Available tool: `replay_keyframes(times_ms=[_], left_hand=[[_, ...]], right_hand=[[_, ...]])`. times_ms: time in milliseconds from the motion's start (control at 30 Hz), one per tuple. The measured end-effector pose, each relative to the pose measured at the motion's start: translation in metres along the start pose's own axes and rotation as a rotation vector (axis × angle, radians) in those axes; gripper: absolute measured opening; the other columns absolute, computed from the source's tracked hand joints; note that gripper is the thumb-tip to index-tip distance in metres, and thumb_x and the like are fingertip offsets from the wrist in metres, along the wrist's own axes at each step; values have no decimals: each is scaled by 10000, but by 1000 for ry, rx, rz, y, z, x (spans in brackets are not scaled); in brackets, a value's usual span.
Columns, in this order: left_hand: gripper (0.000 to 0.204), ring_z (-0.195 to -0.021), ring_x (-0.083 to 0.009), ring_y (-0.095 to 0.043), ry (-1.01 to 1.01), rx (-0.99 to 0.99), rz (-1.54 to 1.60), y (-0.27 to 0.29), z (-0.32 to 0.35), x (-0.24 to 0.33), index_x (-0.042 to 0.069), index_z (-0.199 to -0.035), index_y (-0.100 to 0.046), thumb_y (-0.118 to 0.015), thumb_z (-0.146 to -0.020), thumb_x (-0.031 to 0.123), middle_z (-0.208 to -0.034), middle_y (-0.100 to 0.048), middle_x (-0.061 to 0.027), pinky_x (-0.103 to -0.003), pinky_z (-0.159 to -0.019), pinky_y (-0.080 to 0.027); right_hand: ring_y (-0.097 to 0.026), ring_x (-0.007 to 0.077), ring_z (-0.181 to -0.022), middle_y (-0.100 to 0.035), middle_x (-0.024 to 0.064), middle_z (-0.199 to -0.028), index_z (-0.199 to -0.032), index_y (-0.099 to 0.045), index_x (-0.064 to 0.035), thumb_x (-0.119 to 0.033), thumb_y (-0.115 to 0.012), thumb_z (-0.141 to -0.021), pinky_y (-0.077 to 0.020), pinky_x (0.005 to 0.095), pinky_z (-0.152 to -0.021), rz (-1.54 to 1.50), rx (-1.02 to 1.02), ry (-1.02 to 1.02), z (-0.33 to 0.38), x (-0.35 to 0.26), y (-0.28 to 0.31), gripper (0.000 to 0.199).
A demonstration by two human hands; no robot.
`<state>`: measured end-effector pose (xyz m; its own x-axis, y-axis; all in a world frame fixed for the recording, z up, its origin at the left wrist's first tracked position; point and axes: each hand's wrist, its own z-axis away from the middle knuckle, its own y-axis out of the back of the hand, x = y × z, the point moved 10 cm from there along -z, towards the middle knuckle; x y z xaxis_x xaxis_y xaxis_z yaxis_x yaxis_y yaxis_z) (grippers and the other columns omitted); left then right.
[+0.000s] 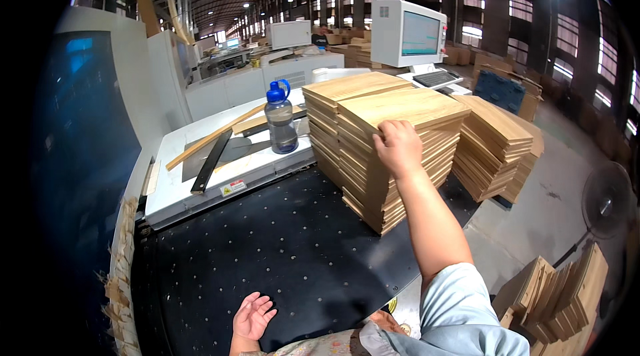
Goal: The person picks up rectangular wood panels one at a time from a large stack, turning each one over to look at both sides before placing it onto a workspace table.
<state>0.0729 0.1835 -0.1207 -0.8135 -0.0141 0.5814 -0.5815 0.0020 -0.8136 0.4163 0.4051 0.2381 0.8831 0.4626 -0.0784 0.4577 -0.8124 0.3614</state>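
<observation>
A tall stack of light wood-grain boards (363, 176) stands on the black table (267, 243) in front of me. My right hand (400, 146) reaches to its top, with the fingers curled over the near edge of the top board (407, 108). The thumb side is partly hidden, but the hand looks closed on that edge. Low and nearer to my body, my left hand (253, 316) is held over the table's front part, its palm turned up. Its fingers are apart and nothing is in them.
Left of the stack, a blue-lidded water bottle (281, 119) stands on a white machine bed (267, 169) beside a black bar (212, 161) and wooden strips. More boards (490, 146) are stacked at right. Behind are a monitor (410, 33) and keyboard (437, 79). A fan (605, 206) and boards (557, 296) are lower right.
</observation>
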Motion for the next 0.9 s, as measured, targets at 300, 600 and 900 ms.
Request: replay_keyframes(times_ms=[300, 600, 900], left_hand=[[336, -1065, -334, -574, 19, 15, 14, 0, -3, -3, 21, -1203, -486, -500, -910, 187, -1147, -582, -212, -512, -909, -455], [332, -1064, -332, -579, -8, 11, 6, 2, -3, -2, 26, -1215, -488, -451, -927, 186, -1156, -582, -210, -514, -886, -474], [290, -974, -348, -614, 83, 117, -46, 12, -6, -10, -2, -1137, -531, -459, -919, 173, -1067, -611, -224, -493, -836, -505]], right_hand=[[-596, 243, -830, -640, 24, -843, -843, -609, -111, -98, -694, -704, -501, 350, -688, -44, 51, 130, 5, -7, 34, 163], [-606, 220, -689, -615, 61, -759, -840, -576, -62, -134, -674, -699, -492, 306, -567, -99, 182, 439, 22, -78, 103, 186], [-541, 253, -1001, -598, 41, -1003, -968, -592, -92, -118, -702, -573, -389, 470, -917, -151, -17, 305, 34, -63, 83, 411]])
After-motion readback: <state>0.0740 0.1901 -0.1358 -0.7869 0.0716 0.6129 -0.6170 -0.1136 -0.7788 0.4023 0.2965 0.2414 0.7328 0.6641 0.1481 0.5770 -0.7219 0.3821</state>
